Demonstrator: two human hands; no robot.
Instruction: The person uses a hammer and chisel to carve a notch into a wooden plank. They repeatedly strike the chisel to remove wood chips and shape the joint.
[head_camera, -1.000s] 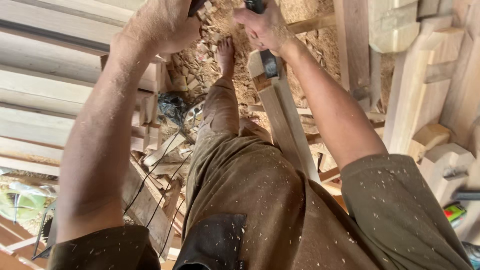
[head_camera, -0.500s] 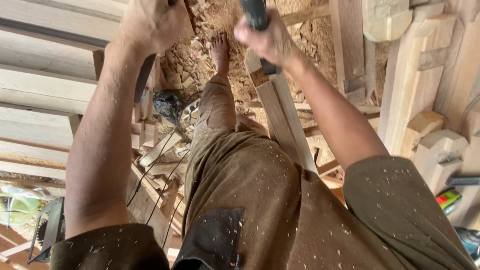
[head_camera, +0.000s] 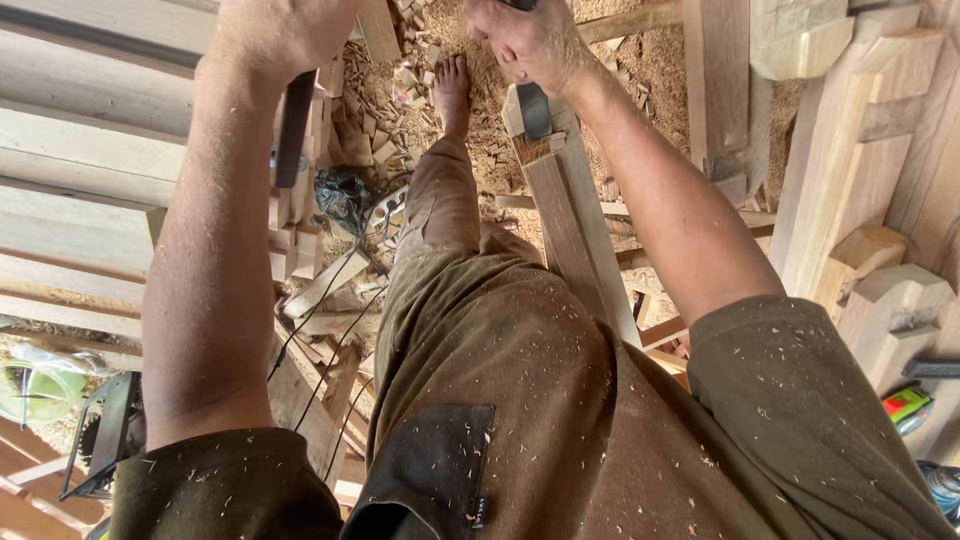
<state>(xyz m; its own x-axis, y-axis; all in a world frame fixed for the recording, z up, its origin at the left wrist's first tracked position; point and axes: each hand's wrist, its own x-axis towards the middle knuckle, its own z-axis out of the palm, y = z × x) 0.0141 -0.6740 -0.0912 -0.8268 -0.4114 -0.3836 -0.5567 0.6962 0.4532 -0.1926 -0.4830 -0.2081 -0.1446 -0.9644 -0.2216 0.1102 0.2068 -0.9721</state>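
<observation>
Two hands are busy: the right hand (head_camera: 530, 40) is wrapped tight round a dark chisel (head_camera: 532, 108) set on the long, stiff, probably heavy timber post (head_camera: 575, 225) beside the leg, while the left hand (head_camera: 275, 35) is fisted round a dark mallet handle (head_camera: 293, 130).

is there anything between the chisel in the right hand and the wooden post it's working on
Nothing visible: the right hand grips the dark chisel, whose blade lies directly against the wooden post. The tip's contact itself is too small to see.

- Right hand (head_camera: 530, 40) gripping dark chisel (head_camera: 533, 108) on a wooden post (head_camera: 575, 220).
- Left hand (head_camera: 285, 30) holding dark handle (head_camera: 294, 130).
- Bare foot (head_camera: 452, 90) among wood chips (head_camera: 385, 110).
</observation>
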